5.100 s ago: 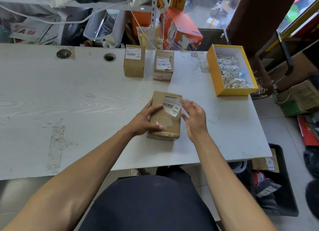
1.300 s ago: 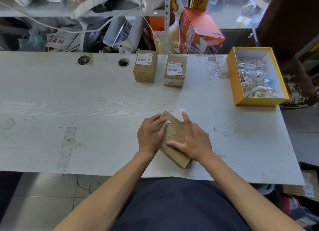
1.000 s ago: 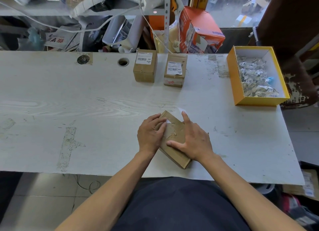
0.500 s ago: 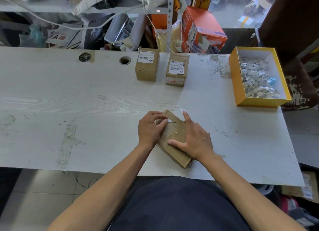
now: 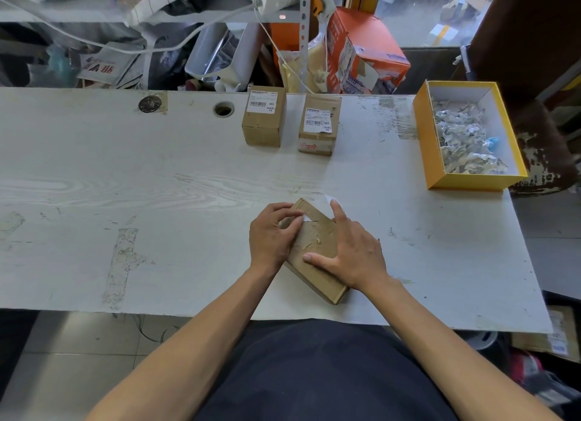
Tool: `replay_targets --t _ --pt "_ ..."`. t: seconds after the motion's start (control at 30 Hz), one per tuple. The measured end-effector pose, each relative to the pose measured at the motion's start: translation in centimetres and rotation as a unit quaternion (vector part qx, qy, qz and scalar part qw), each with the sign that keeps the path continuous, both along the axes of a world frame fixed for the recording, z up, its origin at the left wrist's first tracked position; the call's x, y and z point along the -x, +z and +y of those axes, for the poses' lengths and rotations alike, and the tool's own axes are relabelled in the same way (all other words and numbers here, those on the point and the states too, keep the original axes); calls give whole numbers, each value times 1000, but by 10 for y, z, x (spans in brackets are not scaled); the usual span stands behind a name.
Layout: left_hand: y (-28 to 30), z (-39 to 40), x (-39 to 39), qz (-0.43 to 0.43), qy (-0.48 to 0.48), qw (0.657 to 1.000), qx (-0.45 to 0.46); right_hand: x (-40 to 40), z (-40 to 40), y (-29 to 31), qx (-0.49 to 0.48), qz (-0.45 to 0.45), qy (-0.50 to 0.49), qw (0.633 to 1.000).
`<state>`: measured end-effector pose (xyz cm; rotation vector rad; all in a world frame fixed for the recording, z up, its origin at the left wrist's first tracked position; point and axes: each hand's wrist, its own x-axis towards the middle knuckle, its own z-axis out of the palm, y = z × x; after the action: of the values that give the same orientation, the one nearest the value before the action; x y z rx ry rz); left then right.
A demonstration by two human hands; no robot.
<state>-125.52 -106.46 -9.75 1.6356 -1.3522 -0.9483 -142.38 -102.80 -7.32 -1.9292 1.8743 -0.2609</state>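
now l hand picks at scuffed cardboard box.

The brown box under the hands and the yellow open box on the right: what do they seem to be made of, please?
Brown rectangular box: apparently matt kraft cardboard; its dull top shows torn, fibrous patches. Yellow open box: probably rigid paperboard, smooth yellow outside, white inside, with thin straight walls.

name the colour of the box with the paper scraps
The box is yellow outside, white inside; head view.
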Motion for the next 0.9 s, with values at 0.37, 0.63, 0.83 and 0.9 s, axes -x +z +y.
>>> replay_targets --t 0.37,0.63,0.83,0.9 --pt "1 -7 -3 -23 -27 999 -12 0 0 -2 3 -2 -5 1000" --pt "2 -11 -4 -21 -49 998 -24 -1 -1 -4 -6 -5 -14 1000" --pt "3 -14 -4 -7 -53 998 -39 -2 0 -4 -4 -5 -21 1000" --pt "4 -15 -4 -9 -55 998 -42 -2 0 -4 -4 -3 -21 1000"
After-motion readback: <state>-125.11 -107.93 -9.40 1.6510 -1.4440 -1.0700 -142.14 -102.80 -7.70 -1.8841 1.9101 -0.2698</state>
